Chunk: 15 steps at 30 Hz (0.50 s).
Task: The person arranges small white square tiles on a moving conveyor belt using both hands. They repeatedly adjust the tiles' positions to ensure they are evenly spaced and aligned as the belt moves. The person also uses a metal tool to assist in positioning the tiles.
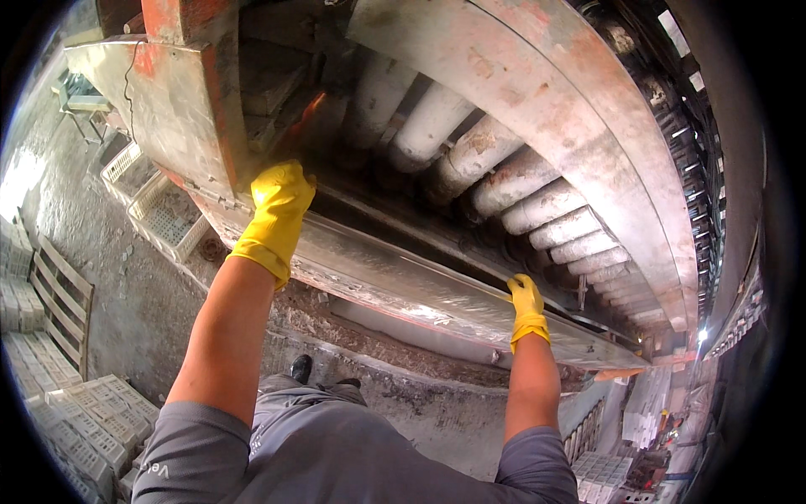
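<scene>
My left hand (283, 193), in a yellow rubber glove, is closed at the near left end of a long grey metal panel (403, 273). Farther right along the same panel, my gloved right hand (525, 301) has its fingers hooked over the top edge. The panel runs along the near side of a large, dirty machine, with a dark gap behind it. Inside the machine lies a row of thick pale rollers (487, 160), apart from both hands. Glove and wrist partly hide the left fingertips.
A broad curved metal beam (562, 92) spans above the rollers. An upright orange-and-grey post (214, 109) stands beside my left hand. White plastic crates (168, 218) sit on the floor at left, near a slatted pallet (63, 294) and stacked pale blocks (92, 420). More stacks stand at lower right.
</scene>
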Each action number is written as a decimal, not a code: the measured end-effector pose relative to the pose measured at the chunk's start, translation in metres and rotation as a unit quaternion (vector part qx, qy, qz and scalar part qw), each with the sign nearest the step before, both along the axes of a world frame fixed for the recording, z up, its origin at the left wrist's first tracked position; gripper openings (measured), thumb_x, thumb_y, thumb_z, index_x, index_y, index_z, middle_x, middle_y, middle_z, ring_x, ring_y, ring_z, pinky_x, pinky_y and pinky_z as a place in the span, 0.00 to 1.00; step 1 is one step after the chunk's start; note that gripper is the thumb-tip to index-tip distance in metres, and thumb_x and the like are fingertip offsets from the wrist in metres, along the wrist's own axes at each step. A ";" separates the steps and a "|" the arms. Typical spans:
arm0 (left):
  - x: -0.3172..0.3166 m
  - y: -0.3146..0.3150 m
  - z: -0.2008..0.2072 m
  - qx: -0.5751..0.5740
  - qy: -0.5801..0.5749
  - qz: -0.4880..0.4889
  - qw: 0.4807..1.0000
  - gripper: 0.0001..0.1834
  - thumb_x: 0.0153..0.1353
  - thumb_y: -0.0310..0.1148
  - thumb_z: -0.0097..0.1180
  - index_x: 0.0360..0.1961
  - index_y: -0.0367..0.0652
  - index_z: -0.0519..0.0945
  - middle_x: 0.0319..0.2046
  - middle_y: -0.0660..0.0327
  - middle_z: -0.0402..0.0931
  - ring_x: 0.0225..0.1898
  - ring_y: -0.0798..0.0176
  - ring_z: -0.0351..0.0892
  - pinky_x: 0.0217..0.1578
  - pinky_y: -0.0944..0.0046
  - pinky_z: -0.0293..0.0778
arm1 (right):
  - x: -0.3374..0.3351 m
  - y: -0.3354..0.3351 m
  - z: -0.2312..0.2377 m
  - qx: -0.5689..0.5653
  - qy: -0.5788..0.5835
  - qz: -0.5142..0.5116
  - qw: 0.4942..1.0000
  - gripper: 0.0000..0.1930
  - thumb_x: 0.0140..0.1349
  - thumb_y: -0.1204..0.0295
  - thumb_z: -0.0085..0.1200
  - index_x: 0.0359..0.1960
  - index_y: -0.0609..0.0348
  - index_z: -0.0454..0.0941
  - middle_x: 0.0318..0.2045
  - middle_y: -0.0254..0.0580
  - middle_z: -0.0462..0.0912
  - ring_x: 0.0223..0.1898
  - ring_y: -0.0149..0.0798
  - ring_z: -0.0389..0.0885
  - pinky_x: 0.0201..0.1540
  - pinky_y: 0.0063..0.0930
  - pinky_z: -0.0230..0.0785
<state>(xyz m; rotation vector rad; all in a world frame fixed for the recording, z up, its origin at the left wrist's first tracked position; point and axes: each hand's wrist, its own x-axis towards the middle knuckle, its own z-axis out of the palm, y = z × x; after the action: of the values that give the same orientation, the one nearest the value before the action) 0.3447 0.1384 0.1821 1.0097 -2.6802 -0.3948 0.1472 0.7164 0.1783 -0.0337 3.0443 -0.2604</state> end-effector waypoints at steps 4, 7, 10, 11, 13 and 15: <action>0.008 0.007 0.001 0.011 -0.005 -0.001 1.000 0.26 0.64 0.55 0.65 0.48 0.42 0.88 0.48 0.47 0.88 0.51 0.41 0.88 0.53 0.45 0.82 | 0.012 0.010 -0.005 0.003 0.020 0.003 1.000 0.28 0.66 0.46 0.57 0.61 0.46 0.84 0.59 0.46 0.88 0.60 0.53 0.85 0.65 0.42 0.72; 0.015 0.008 0.003 0.012 -0.007 -0.001 1.000 0.27 0.64 0.56 0.65 0.49 0.42 0.88 0.49 0.47 0.88 0.51 0.41 0.87 0.54 0.45 0.81 | 0.025 0.003 0.003 0.006 0.017 -0.003 1.000 0.28 0.66 0.46 0.58 0.61 0.46 0.84 0.57 0.45 0.89 0.58 0.51 0.86 0.63 0.41 0.73; 0.022 0.008 0.002 0.009 -0.008 0.007 1.000 0.27 0.64 0.56 0.65 0.50 0.43 0.88 0.49 0.48 0.88 0.52 0.41 0.87 0.55 0.45 0.81 | 0.040 -0.013 0.016 -0.024 -0.004 -0.026 0.999 0.28 0.66 0.46 0.58 0.60 0.46 0.85 0.55 0.44 0.90 0.58 0.50 0.87 0.62 0.41 0.73; 0.024 0.009 0.002 0.010 -0.007 0.008 1.000 0.27 0.64 0.55 0.65 0.51 0.43 0.88 0.50 0.48 0.88 0.52 0.41 0.87 0.55 0.45 0.81 | 0.045 -0.013 0.017 -0.039 -0.012 -0.038 0.998 0.28 0.65 0.45 0.58 0.60 0.46 0.85 0.55 0.43 0.90 0.58 0.49 0.87 0.62 0.41 0.73; 0.028 0.009 0.000 0.016 -0.008 0.007 1.000 0.27 0.64 0.55 0.65 0.51 0.43 0.88 0.51 0.48 0.88 0.53 0.41 0.87 0.56 0.45 0.81 | 0.052 -0.009 0.015 -0.035 0.004 -0.030 0.999 0.27 0.65 0.46 0.58 0.60 0.46 0.85 0.53 0.43 0.90 0.54 0.48 0.89 0.61 0.40 0.74; 0.031 0.011 0.001 0.028 -0.014 0.001 1.000 0.27 0.64 0.54 0.66 0.52 0.43 0.87 0.52 0.48 0.88 0.54 0.40 0.86 0.56 0.45 0.80 | 0.055 -0.002 0.011 -0.026 0.019 -0.022 0.999 0.27 0.65 0.47 0.59 0.60 0.47 0.85 0.53 0.45 0.90 0.52 0.47 0.89 0.60 0.39 0.74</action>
<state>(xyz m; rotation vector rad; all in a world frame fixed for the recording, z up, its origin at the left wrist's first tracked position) 0.3754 0.1493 0.1832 1.0415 -2.7059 -0.4619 0.2023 0.7145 0.1892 0.0241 3.0791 -0.3450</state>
